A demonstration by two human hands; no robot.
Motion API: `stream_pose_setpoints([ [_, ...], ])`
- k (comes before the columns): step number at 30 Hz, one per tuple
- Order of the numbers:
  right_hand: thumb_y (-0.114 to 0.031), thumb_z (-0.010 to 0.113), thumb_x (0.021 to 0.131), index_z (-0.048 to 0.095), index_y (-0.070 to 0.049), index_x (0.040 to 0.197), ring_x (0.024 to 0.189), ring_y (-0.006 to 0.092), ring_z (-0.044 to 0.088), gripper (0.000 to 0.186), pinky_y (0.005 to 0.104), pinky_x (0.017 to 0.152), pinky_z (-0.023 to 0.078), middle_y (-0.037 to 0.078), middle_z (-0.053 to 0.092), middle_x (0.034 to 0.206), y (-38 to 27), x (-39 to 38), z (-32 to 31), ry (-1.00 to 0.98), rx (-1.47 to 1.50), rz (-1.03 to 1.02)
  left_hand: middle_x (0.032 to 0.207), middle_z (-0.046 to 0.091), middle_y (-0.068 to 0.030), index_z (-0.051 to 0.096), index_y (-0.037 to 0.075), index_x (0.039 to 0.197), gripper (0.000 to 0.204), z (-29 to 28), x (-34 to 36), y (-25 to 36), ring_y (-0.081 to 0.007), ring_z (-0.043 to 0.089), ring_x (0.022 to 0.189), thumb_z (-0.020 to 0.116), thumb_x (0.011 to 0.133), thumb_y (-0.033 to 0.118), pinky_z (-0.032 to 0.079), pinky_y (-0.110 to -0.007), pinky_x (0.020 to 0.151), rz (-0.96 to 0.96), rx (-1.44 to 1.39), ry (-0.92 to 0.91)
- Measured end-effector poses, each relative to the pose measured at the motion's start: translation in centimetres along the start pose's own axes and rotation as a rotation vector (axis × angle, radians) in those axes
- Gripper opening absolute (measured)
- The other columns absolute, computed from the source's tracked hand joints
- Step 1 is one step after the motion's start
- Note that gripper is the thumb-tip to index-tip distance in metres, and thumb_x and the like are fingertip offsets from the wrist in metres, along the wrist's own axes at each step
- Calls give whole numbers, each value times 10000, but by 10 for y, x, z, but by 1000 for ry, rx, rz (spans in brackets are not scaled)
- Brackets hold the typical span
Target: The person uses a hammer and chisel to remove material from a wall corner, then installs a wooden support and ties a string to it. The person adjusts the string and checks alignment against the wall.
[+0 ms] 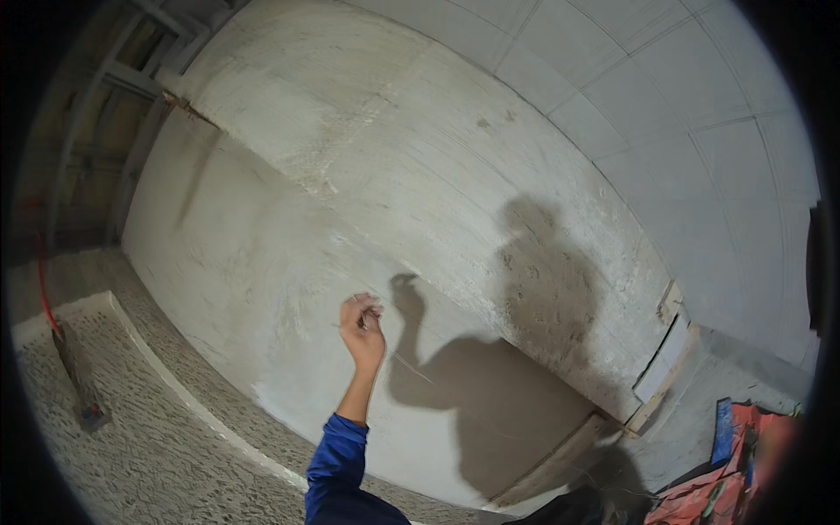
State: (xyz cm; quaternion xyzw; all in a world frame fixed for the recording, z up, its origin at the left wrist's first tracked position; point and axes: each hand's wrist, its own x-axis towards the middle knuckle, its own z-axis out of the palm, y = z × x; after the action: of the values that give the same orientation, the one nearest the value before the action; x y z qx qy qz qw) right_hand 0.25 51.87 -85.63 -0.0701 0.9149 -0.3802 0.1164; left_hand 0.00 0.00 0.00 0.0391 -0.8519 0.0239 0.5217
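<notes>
My left hand (361, 331), in a blue sleeve (338, 459), is raised in front of a grey plastered wall (262, 262). Its fingers are curled together in a pinch, slightly smeared by motion. A thin pale string (413, 368) runs near the hand and slants down to the right; the fingers seem closed on it, though the grip point is not sharp. Beside the hand, its shadow (408, 302) falls on the wall. My right hand does not show.
White panels (647, 122) adjoin the plaster at upper right. Red and blue crumpled sheeting (713, 481) lies lower right, near a pale strip (662, 359) set in a gap. At left, a red cable (45, 289) meets a recess in rough grey surface (166, 437). Metal framing (96, 114) stands upper left.
</notes>
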Motion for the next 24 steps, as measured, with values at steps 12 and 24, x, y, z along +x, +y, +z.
stream_pose_setpoints([
  [12,-260,592,896,493,56,1219,1036,377,571,463,442,882,444,241,585,1135,-210,15,-143,160,464,62,1151,539,-174,253,96,1490,759,-85,167,-20,-165,632,711,460,801,-146,514,-259,656,-57,-5,113],
  [24,-239,507,898,451,90,1311,806,255,603,531,349,716,461,205,572,891,-615,86,-427,171,500,-760,1183,586,-168,351,92,1455,715,-95,316,-80,-199,621,874,603,797,-33,510,-314,786,24,35,196],
])
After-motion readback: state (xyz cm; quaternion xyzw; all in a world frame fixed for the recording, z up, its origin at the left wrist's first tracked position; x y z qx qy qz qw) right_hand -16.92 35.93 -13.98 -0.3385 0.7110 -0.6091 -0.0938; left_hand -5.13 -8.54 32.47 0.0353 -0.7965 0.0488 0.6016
